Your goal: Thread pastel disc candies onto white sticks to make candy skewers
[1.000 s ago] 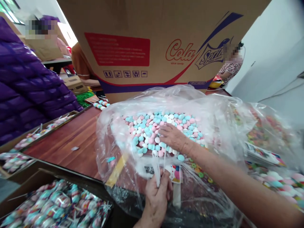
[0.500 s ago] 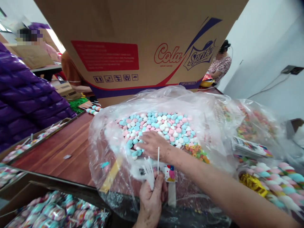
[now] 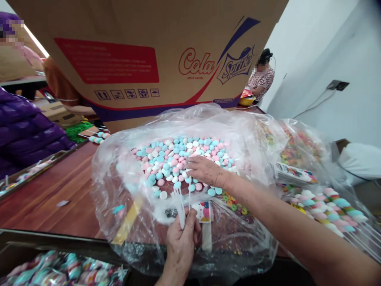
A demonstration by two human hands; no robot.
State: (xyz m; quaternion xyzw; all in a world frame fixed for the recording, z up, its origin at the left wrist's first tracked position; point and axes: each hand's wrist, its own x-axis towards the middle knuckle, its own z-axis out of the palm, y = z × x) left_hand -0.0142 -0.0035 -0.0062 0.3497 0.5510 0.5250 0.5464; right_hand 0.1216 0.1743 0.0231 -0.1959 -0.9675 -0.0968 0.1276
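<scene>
Sticks (image 3: 181, 203) gripped in our closed L hand (image 3: 181, 242). Our R hand (image 3: 205, 171), fingers curled, picks at candies (image 3: 172, 157) in bag (image 3: 119, 178).

1. A large plastic bag (image 3: 125, 174) fills the centre of the frame, resting on a table (image 3: 53, 202).
2. Loose candies (image 3: 175, 159) lie heaped inside the bag, at centre.
3. The right hand (image 3: 205, 171) enters from the lower right and rests on the candies.
4. The left hand (image 3: 181, 246) sits at bottom centre, in front of the bag, gripping a bunch of sticks (image 3: 181, 202) that point upward.
5. A cardboard box (image 3: 143, 51) stands behind the bag, across the top of the frame.
6. A tray of wrapped sweets (image 3: 65, 270) lies at lower left.
7. Candy skewers (image 3: 327, 206) lie at right.
</scene>
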